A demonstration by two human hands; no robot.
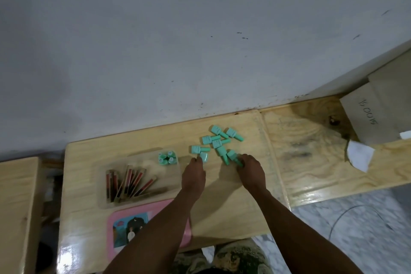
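Observation:
Several mint-green nail polish bottles (219, 140) lie scattered on the light wooden table (233, 196). My left hand (194, 176) reaches forward, its gathered fingertips pinching one lying green bottle (204, 157) at the near left of the group. My right hand (252, 170) has its fingers curled over another lying green bottle (233, 156) at the near right of the group. A clear tray (175, 182) to the left holds a few green bottles standing upright (167, 157) in its far corner and several red-filled tubes (129, 182).
A pink tray with a picture (131, 229) lies at the table's near edge under my left forearm. A grey wall runs behind the table. A cardboard box (375, 113) and white paper (359, 155) sit on the plywood board at right. Another wooden surface (15, 207) stands at left.

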